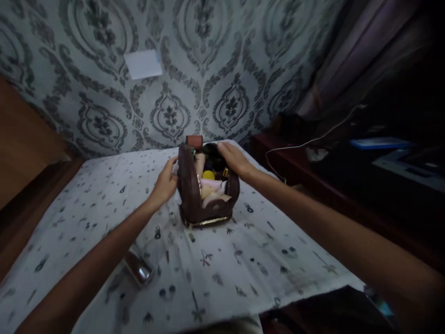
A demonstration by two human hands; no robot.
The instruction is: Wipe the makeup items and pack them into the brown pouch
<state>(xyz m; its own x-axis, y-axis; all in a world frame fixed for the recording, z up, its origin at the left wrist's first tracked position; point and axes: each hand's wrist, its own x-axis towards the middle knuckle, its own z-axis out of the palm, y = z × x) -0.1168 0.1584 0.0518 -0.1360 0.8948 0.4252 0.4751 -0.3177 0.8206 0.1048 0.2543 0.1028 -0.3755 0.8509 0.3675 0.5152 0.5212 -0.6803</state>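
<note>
A dark brown bag [211, 211] with a gold zipper stands unzipped on the cloth-covered table, its mouth facing up and toward me. My left hand [167, 181] grips the bag's left side, with its fingertips partly hidden behind it. At the far right rim, my right hand [234, 160] holds the bag's edge, and its fingers curl partly out of sight. Inside lie a round yellow item [208, 175], a beige tube-like item [200, 164], a pink piece [210, 183] and several pale and dark items that I cannot make out.
A shiny metallic cylinder [139, 269] lies by my left forearm on the patterned white cloth [215, 278]. Behind the bag is a reddish-brown block-like object [193, 141]. A white cable [306, 144] runs over the dark red furniture at right. Patterned wallpaper [201, 69] covers the wall.
</note>
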